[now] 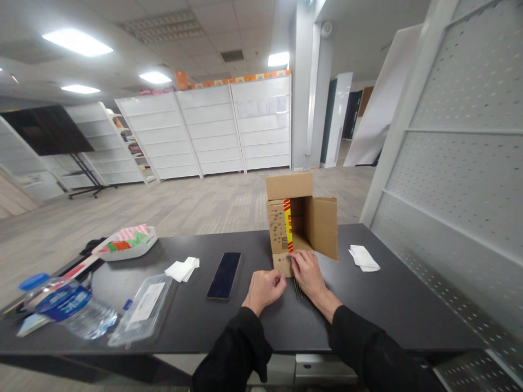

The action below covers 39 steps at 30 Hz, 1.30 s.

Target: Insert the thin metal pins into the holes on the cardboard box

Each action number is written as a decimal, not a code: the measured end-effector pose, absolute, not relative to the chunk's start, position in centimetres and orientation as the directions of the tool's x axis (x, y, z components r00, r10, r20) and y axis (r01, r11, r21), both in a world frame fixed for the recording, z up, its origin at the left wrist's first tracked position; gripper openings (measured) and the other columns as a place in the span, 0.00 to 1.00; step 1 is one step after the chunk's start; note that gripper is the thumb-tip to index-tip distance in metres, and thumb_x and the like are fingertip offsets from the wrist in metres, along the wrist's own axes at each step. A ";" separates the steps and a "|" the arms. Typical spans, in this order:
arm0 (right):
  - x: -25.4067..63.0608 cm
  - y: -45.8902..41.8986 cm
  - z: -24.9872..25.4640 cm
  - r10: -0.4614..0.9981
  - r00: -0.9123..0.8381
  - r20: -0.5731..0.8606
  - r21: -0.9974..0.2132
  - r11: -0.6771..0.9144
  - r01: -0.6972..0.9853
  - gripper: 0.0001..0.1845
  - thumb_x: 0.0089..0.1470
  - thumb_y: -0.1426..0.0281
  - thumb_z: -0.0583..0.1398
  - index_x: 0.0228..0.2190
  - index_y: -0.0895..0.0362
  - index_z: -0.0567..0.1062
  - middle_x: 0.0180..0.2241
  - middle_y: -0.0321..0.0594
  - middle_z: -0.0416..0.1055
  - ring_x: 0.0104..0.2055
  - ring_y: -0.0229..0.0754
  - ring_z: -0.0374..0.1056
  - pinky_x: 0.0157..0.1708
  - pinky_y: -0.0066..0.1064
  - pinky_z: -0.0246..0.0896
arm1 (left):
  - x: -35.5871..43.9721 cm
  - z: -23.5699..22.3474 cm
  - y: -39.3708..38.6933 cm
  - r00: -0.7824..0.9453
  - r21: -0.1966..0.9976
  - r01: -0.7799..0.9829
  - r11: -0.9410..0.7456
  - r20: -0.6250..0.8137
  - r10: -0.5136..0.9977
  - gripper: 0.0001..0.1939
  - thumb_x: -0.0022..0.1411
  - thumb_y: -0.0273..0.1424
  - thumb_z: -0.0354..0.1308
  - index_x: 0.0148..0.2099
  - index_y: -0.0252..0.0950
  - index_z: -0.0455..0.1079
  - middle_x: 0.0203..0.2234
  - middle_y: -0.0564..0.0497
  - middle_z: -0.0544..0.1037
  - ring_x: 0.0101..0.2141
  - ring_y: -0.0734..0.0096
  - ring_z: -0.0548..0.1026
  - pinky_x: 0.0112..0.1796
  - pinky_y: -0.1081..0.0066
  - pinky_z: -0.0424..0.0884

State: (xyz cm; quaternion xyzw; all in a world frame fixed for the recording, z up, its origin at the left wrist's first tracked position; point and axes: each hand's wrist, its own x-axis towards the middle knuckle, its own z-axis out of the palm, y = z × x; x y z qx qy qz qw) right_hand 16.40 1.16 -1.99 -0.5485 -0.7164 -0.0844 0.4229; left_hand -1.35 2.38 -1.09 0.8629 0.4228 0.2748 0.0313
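An open cardboard box (301, 218) lies on its side on the dark table, its mouth towards me and its flaps spread. Dark spots dot its left flap, and yellow-and-red tape runs along that flap's inner edge. My left hand (265, 288) is curled closed at the lower left of the box, beside the bottom flap (281, 265). Whatever its fingers may hold is hidden. My right hand (308, 275) rests over the bottom flap with its fingertips pinched together near a small dark mark; what they grip is too small to name. Thin dark rods (299, 289) lie partly under this hand.
A black phone (224, 276) and a folded tissue (183, 269) lie to the left. Farther left are a clear plastic case (145, 310), a water bottle (69, 307) and a white tray (145, 246). Another tissue (363, 258) lies right, near a perforated panel (461, 141).
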 end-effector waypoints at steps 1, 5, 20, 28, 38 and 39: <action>16.4 1.2 -2.0 0.717 -0.036 0.696 -0.343 0.376 0.861 0.13 0.61 0.76 0.50 0.42 0.54 0.71 0.39 0.44 0.72 0.42 0.49 0.65 0.43 0.40 0.55 | -1.4 -1.1 2.4 0.490 0.286 0.711 -0.642 0.452 0.745 0.16 0.62 0.33 0.51 0.22 0.37 0.66 0.15 0.52 0.72 0.18 0.76 0.69 0.24 0.73 0.50; 16.4 1.1 -1.9 0.725 -0.043 0.688 -0.319 0.355 0.879 0.13 0.62 0.76 0.49 0.43 0.55 0.71 0.37 0.44 0.71 0.40 0.49 0.64 0.41 0.39 0.54 | -1.4 -1.1 2.4 0.493 0.279 0.709 -0.648 0.462 0.738 0.16 0.62 0.33 0.51 0.22 0.37 0.65 0.15 0.53 0.72 0.18 0.76 0.69 0.24 0.73 0.50; 16.2 0.9 -1.6 0.726 -0.038 0.686 -0.307 0.337 0.890 0.11 0.62 0.74 0.52 0.40 0.55 0.73 0.37 0.43 0.72 0.41 0.47 0.64 0.42 0.38 0.53 | -1.3 -1.1 2.4 0.485 0.279 0.718 -0.638 0.456 0.746 0.16 0.61 0.33 0.52 0.22 0.37 0.66 0.15 0.53 0.72 0.18 0.76 0.70 0.24 0.72 0.50; 16.1 0.7 -1.5 0.726 -0.017 0.687 -0.349 0.351 0.869 0.11 0.61 0.75 0.53 0.41 0.55 0.74 0.37 0.42 0.72 0.41 0.47 0.64 0.43 0.39 0.54 | -1.3 -0.8 2.3 0.489 0.285 0.707 -0.647 0.464 0.739 0.16 0.62 0.33 0.51 0.22 0.36 0.65 0.15 0.53 0.72 0.18 0.76 0.69 0.24 0.72 0.49; 16.0 0.9 -1.4 0.723 -0.011 0.691 -0.332 0.330 0.884 0.09 0.63 0.73 0.50 0.37 0.56 0.71 0.34 0.43 0.71 0.39 0.48 0.63 0.41 0.38 0.53 | -1.4 -1.0 2.3 0.488 0.284 0.709 -0.646 0.463 0.740 0.16 0.62 0.33 0.52 0.22 0.37 0.67 0.15 0.53 0.73 0.18 0.76 0.70 0.25 0.72 0.50; 16.1 0.9 -1.5 0.722 -0.013 0.691 -0.325 0.327 0.888 0.09 0.63 0.73 0.50 0.36 0.56 0.71 0.34 0.43 0.71 0.38 0.48 0.63 0.40 0.38 0.52 | -1.4 -1.0 2.3 0.488 0.284 0.709 -0.646 0.463 0.740 0.16 0.62 0.33 0.52 0.22 0.37 0.67 0.15 0.53 0.73 0.18 0.76 0.70 0.25 0.72 0.50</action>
